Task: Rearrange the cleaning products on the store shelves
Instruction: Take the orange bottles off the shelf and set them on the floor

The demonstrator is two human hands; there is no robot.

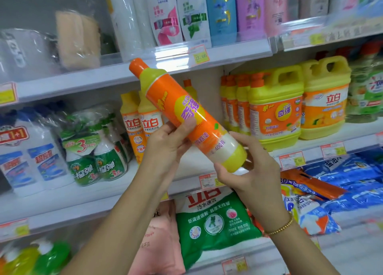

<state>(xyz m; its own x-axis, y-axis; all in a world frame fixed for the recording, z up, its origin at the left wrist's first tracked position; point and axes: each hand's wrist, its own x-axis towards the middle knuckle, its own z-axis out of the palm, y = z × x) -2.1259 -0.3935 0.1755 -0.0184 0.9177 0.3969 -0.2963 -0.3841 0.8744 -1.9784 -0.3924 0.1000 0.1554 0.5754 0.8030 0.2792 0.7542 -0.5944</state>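
Observation:
I hold a tall orange and yellow dish-soap bottle tilted in front of the middle shelf, its orange cap up to the left. My left hand grips its middle from below, thumb on the label. My right hand cups its yellow base. Behind the bottle, similar orange and yellow bottles stand on the middle shelf. To the right stand slim bottles and large yellow handled jugs.
Green spray bottles and blue-white bottles stand left on the middle shelf. Shampoo bottles fill the top shelf. Below lie a green detergent bag, a pink bag and blue packs.

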